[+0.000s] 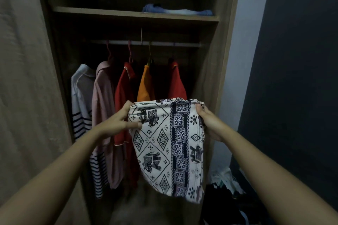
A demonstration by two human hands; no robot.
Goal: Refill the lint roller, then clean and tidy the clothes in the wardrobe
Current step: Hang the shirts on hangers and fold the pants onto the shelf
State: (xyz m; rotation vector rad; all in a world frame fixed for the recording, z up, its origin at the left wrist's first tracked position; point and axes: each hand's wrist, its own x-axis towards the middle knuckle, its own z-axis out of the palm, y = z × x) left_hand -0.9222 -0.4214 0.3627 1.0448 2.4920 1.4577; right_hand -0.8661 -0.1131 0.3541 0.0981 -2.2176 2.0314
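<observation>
In front of the open wardrobe (222, 45), in the head view, 2 bare forearms reach forward and hold up a folded cream cloth (164, 144) printed with dark elephants, diamonds and a band of squares. The left grip (118, 122) pinches the cloth's upper left corner, thumb lying across the front and fingers behind it. The right grip (210, 124) holds the upper right edge, with its fingers curled round the fold. The cloth hangs down between the 2 hands, its top edge level and its lower end tapering towards the right.

Behind it, 5 garments hang on hangers from a pale rail (146, 43): from left to right a white top with dark stripes (82, 100), a pink shirt (102, 104), a red shirt (124, 89), an orange garment (145, 86) and another red garment (176, 82), the last 2 partly hidden by the cloth. Above the rail a wooden shelf (109, 12) carries a folded blue item (175, 10). Low on the right, beside the wardrobe, lies a heap of mixed clothes (225, 181) against a dark wall (301, 78).
</observation>
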